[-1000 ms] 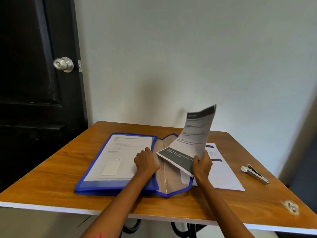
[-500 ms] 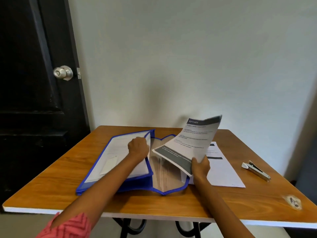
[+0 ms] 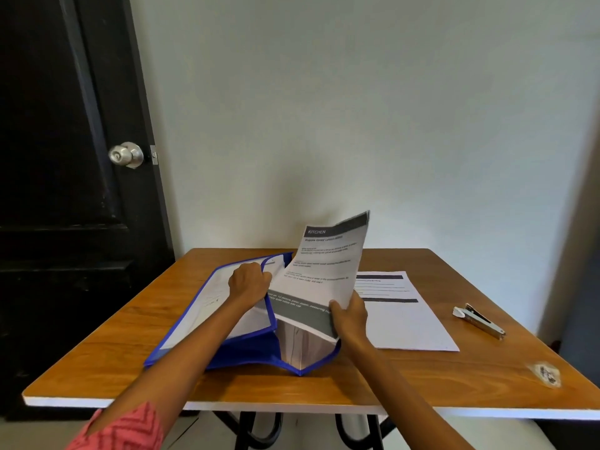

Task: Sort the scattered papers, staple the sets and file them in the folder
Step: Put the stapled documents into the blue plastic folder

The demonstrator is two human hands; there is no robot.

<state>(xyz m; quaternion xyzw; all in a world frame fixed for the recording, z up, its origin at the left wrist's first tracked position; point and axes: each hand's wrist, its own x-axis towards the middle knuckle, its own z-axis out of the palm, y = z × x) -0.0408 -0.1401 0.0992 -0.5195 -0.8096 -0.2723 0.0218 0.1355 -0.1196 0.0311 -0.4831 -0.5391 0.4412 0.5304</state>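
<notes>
On the wooden table (image 3: pixel 113 349), mid-table, your left hand (image 3: pixel 248 284) grips the blue folder (image 3: pixel 246 349) flap raised; your right hand (image 3: pixel 349 316) pinches the curling "KITCHEN" sheet (image 3: pixel 324 271) over the opened pocket.

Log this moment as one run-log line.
phase: filing | left hand: grips lifted leaf of blue folder | right hand: holds KITCHEN set over folder pocket | stapler: idle on table
</notes>
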